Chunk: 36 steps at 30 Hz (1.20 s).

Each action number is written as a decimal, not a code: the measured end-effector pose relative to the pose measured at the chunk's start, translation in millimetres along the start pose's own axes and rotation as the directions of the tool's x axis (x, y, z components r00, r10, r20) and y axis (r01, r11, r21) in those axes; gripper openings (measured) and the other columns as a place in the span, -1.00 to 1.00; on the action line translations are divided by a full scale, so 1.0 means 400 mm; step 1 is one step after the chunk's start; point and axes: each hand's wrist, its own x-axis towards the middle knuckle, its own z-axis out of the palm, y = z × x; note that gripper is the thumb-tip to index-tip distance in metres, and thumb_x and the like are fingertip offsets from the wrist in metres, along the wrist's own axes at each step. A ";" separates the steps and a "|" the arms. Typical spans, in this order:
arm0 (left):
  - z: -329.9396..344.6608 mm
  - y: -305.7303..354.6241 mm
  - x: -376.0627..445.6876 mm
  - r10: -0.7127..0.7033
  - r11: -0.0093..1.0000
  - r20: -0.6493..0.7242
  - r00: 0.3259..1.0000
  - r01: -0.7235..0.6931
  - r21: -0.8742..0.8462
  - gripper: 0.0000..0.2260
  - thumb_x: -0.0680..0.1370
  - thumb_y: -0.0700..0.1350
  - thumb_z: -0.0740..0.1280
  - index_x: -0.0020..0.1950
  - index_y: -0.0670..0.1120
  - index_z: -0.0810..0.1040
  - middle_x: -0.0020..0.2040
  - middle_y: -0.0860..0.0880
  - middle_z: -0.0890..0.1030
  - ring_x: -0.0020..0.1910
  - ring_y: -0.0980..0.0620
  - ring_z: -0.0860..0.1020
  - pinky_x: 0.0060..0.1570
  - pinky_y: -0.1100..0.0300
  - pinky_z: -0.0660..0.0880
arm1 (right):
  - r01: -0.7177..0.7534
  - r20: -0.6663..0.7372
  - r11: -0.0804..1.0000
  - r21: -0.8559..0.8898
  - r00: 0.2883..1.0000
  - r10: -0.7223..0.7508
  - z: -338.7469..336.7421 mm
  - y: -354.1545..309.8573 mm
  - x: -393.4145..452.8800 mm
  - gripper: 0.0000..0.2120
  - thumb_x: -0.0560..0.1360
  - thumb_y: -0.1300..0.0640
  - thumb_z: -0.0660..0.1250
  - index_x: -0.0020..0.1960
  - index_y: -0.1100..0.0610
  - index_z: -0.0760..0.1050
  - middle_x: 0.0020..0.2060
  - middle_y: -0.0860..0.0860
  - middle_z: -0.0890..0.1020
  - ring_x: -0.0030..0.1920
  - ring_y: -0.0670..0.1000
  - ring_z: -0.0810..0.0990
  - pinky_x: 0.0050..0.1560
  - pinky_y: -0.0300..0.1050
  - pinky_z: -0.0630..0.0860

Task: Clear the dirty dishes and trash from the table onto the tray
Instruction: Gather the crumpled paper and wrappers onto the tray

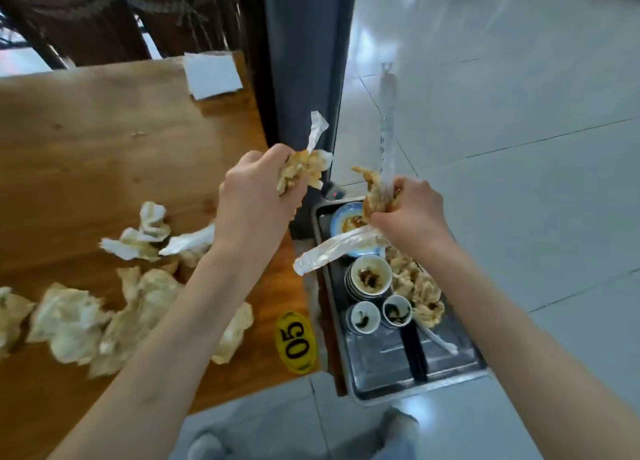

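Gripping a wad of stained napkins [304,172], the left hand [256,193] is held over the counter [104,141] edge. A second wad with plastic wrappers [387,130] is clenched by the right hand [412,214] above the tray [381,373] of bowls [370,279]. More napkins [86,321] lie on the counter.

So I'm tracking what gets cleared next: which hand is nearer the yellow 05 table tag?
Left. The left hand is above the table, up from the yellow 05 tag; the right hand is off the table, over the tray.

Crumpled stained napkins [104,317] litter the table [104,130]; dirty bowls [370,279] fill the tray [381,373].
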 end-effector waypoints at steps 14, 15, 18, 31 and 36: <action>0.484 0.285 -0.044 -0.109 0.993 0.091 0.990 0.112 -0.027 -0.80 0.53 -0.02 0.32 0.10 -0.07 0.54 -0.12 -0.05 0.57 -0.17 0.01 0.48 -0.21 0.27 0.30 | -0.067 0.085 0.997 -0.049 0.994 0.071 -0.120 0.575 0.132 -0.70 0.31 0.24 0.42 -0.40 -0.03 0.35 -0.44 -0.15 0.46 -0.38 -0.13 0.46 -0.46 -0.28 0.30; 0.527 0.286 -0.048 -0.132 0.989 0.120 0.984 0.139 -0.049 -0.79 0.53 -0.01 0.31 0.11 -0.07 0.54 -0.10 -0.07 0.58 -0.14 -0.03 0.51 -0.16 0.18 0.38 | -0.084 0.093 0.995 -0.048 0.992 0.088 -0.101 0.609 0.141 -0.74 0.31 0.24 0.42 -0.37 -0.02 0.38 -0.42 -0.14 0.47 -0.36 -0.09 0.48 -0.45 -0.26 0.33; 0.651 0.276 -0.060 -0.198 0.977 0.160 0.967 0.208 -0.049 -0.76 0.53 -0.03 0.31 0.15 -0.09 0.54 -0.06 -0.10 0.60 -0.06 -0.07 0.52 -0.13 0.26 0.29 | -0.122 0.137 0.990 -0.069 0.982 0.131 -0.034 0.693 0.170 -0.88 0.32 0.19 0.42 -0.24 0.06 0.49 -0.35 -0.06 0.52 -0.27 0.00 0.53 -0.33 -0.16 0.43; 0.985 0.175 -0.110 -0.628 0.697 0.279 0.726 0.685 -0.214 -0.59 0.58 0.00 0.25 0.40 -0.08 0.37 0.17 0.05 0.52 0.23 0.01 0.45 0.04 0.23 0.33 | -0.256 0.202 0.952 -0.169 0.936 0.288 0.196 0.876 0.269 -0.82 0.41 0.21 0.33 -0.01 0.16 0.41 -0.09 0.10 0.49 -0.03 0.13 0.48 -0.05 0.05 0.52; 1.039 0.181 -0.129 -0.617 0.671 0.329 0.715 0.696 -0.254 -0.71 0.58 0.03 0.24 0.26 -0.05 0.43 0.04 0.09 0.49 0.17 -0.01 0.47 0.05 0.18 0.36 | -0.303 0.232 0.941 -0.152 0.914 0.332 0.215 0.894 0.262 -0.66 0.44 0.14 0.37 0.16 0.13 0.36 0.04 0.09 0.42 0.11 0.13 0.41 0.10 0.03 0.48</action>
